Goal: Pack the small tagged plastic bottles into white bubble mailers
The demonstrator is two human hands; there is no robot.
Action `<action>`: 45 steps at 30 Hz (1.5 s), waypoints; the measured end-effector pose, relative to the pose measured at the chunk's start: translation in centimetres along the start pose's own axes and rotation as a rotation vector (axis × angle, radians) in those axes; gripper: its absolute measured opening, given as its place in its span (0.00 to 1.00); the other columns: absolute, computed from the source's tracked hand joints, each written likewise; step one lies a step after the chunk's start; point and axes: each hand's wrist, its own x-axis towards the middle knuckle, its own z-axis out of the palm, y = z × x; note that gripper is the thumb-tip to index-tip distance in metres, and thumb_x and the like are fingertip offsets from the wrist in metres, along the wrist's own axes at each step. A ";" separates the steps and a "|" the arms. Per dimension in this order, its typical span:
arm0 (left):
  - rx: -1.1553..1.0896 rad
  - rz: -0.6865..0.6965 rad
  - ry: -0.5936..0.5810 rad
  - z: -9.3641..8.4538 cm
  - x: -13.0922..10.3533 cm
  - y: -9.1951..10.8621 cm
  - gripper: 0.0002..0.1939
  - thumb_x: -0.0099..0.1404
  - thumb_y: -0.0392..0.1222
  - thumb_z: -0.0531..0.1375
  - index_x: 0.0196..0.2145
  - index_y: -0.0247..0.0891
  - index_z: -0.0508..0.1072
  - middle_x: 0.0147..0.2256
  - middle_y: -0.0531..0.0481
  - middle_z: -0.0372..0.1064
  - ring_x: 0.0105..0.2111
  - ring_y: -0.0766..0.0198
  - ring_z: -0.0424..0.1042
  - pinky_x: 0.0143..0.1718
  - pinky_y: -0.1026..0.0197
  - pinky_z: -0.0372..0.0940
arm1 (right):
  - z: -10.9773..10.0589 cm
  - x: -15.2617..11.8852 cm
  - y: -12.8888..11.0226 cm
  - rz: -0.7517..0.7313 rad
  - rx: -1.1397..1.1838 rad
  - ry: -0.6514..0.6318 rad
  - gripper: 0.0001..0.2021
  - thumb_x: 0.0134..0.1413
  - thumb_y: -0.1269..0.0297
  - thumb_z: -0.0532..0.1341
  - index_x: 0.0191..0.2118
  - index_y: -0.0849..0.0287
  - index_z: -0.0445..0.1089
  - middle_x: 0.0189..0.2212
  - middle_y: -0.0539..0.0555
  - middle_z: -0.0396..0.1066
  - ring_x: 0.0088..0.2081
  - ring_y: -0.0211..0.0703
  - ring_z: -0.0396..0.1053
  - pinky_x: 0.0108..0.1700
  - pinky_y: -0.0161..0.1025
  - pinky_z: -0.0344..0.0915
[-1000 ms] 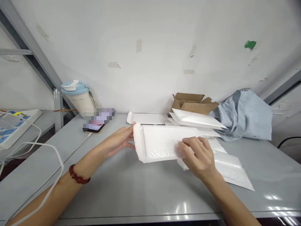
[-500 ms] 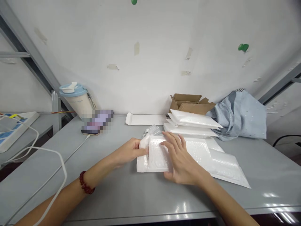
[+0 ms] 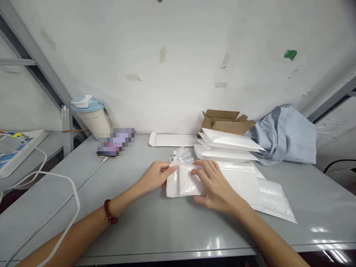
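A white padded bubble mailer (image 3: 189, 181) is held between my two hands just above the grey desk. My left hand (image 3: 157, 178) pinches the mailer's left end, near its flap, with the thumb on top. My right hand (image 3: 215, 187) is wrapped round the right part, its thumb at the near edge and its fingers over the top. Behind the mailer lie small clear plastic pieces (image 3: 182, 154), their kind hard to make out. More white bubble mailers (image 3: 267, 196) lie flat to the right, partly behind my right hand.
Several white mailers (image 3: 230, 142) are stacked before an open cardboard box (image 3: 222, 120). A single flat mailer (image 3: 175, 140) lies by the wall. A light blue fabric bag (image 3: 289, 137) stands at right. At left are a tumbler (image 3: 91, 116), a phone (image 3: 115, 142) on a white cable and a power strip (image 3: 16, 155).
The held mailer has shifted slightly right and away from me, and its left end is tilted. My left hand has moved along with it, its grip now nearer the far edge.
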 end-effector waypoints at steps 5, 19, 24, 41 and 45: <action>0.363 0.218 0.342 -1.6 1.0 -0.8 0.13 0.64 0.48 0.52 0.37 0.37 0.71 0.37 0.47 0.71 0.37 0.60 0.67 0.34 0.60 0.62 | -0.9 0.0 1.6 0.057 0.099 0.003 0.18 0.41 0.72 0.61 0.42 0.56 0.60 0.46 0.57 0.64 0.46 0.51 0.61 0.46 0.50 0.61; 0.384 0.325 0.438 -2.5 0.4 0.2 0.10 0.63 0.43 0.52 0.41 0.39 0.69 0.43 0.47 0.67 0.35 0.63 0.67 0.35 0.61 0.64 | -1.1 0.0 2.3 0.284 0.165 0.021 0.20 0.48 0.64 0.63 0.48 0.54 0.58 0.43 0.55 0.66 0.45 0.49 0.64 0.43 0.46 0.64; 0.332 0.465 0.419 -3.1 -0.6 1.7 0.07 0.64 0.39 0.52 0.35 0.39 0.69 0.39 0.48 0.68 0.36 0.64 0.67 0.35 0.63 0.63 | -1.0 0.0 2.2 0.297 0.136 -0.006 0.25 0.48 0.61 0.62 0.52 0.57 0.55 0.43 0.58 0.65 0.45 0.52 0.63 0.44 0.49 0.63; 0.347 0.443 -0.195 0.8 -1.3 0.8 0.15 0.62 0.34 0.51 0.27 0.40 0.76 0.28 0.51 0.75 0.31 0.63 0.72 0.38 0.61 0.63 | 0.5 0.2 -0.1 0.185 0.200 -0.145 0.28 0.45 0.66 0.62 0.54 0.61 0.55 0.48 0.61 0.66 0.48 0.53 0.63 0.47 0.50 0.60; 0.161 0.336 -0.096 -0.1 -1.3 1.5 0.14 0.61 0.34 0.51 0.27 0.38 0.77 0.31 0.51 0.76 0.34 0.62 0.72 0.39 0.62 0.64 | -0.3 0.0 0.1 0.173 0.258 -0.222 0.31 0.45 0.66 0.62 0.56 0.60 0.53 0.51 0.60 0.64 0.49 0.52 0.63 0.49 0.48 0.60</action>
